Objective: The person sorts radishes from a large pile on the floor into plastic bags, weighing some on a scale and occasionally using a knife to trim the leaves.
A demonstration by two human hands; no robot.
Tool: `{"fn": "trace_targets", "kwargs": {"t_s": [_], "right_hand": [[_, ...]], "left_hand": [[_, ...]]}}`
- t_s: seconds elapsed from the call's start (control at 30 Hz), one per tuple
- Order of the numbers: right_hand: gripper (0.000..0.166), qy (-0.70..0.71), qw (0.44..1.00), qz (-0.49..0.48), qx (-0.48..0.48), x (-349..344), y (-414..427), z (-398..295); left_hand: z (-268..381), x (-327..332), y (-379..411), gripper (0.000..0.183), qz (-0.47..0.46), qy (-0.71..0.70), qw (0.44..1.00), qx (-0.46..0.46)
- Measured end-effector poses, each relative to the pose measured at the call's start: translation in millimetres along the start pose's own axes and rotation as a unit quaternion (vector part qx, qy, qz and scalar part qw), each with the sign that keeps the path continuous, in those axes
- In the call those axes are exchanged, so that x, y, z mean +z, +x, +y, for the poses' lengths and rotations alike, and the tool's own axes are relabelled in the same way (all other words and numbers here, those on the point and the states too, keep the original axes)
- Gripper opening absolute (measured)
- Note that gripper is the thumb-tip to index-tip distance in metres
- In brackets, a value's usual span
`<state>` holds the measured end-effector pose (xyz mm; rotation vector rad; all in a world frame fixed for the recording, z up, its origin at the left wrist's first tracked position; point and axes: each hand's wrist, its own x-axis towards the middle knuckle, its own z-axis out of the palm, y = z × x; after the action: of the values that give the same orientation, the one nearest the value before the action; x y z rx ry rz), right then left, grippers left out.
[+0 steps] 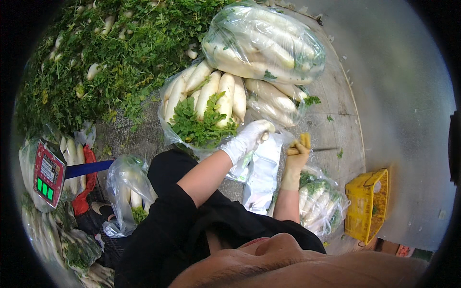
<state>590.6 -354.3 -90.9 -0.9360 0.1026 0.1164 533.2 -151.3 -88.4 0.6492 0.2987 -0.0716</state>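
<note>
My left hand (250,138), in a white glove, is closed with a fold of clear plastic bag (283,136) at its fingers. The film stretches across to my right hand (299,153), in a yellowish glove with its fingers curled; its grip on the film is partly hidden. Just beyond my left hand lies an open clear bag of white radishes (207,95) with leafy green tops (201,118) at its near end. Below both hands is a flat stack of plastic bags (264,176).
A large filled radish bag (266,45) lies behind, above a smaller bag (275,100). Leafy radishes (108,61) are heaped at far left. A red digital scale (49,174) and bagged radishes (129,190) stand left. Another radish bag (320,201) and a yellow crate (360,205) sit right.
</note>
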Motion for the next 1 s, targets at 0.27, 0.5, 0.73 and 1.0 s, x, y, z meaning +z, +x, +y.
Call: {"fn": "trace_targets", "kwargs": {"t_s": [0.27,0.5,0.73,1.0], "right_hand": [[0.041,-0.365,0.930,0.032,-0.013,-124.1,87.3,67.9],[0.044,-0.648,0.737,0.014,-0.193,-173.0,156.1,148.0],[0.014,-0.282,0.955,0.018,0.095,-86.1,51.7,104.5],[0.028,-0.331,0.941,-0.063,0.036,-24.4,-17.3,16.3]], "left_hand": [[-9.9,-45.4,20.0,0.007,0.038,0.212,0.975,0.061],[-58.3,-47.6,44.3,0.013,0.089,0.464,0.881,0.018],[-48.8,-39.0,36.6,0.037,0.086,0.236,0.966,-0.054],[-20.3,27.6,35.2,0.028,0.031,-0.047,0.995,-0.085]]}}
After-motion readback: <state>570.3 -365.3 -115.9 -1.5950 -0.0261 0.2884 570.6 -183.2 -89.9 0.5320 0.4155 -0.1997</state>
